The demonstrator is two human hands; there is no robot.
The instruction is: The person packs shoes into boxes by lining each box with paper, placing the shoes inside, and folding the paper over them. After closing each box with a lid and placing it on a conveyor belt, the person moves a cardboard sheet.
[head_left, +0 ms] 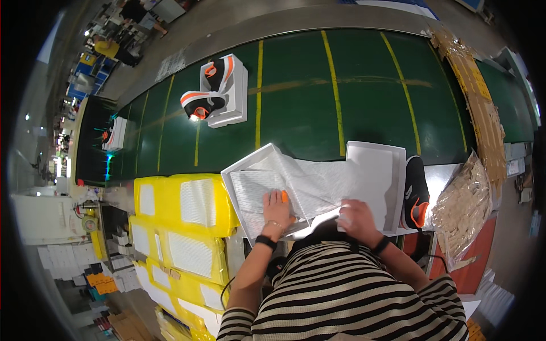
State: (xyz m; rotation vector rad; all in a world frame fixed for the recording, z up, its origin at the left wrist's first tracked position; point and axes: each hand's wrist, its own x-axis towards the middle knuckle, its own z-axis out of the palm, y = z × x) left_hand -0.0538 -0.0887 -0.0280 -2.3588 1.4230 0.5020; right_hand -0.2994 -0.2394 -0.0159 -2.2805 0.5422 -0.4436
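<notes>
Left hand (277,208) flat, fingers extended, on white wrapping sheet (318,179) lining the shoebox (250,159), likely steadying it; right hand (359,220) curled at sheet's edge, grip unclear.

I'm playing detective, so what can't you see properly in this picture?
All in the head view:
What's under the white wrapping sheet: the sheet and left hand cover it.
Whether the right hand holds anything: its palm is turned away.
Details of the far-left shoe: too small and dark.
What's inside the yellow bundles: their wrapping hides it.
</notes>
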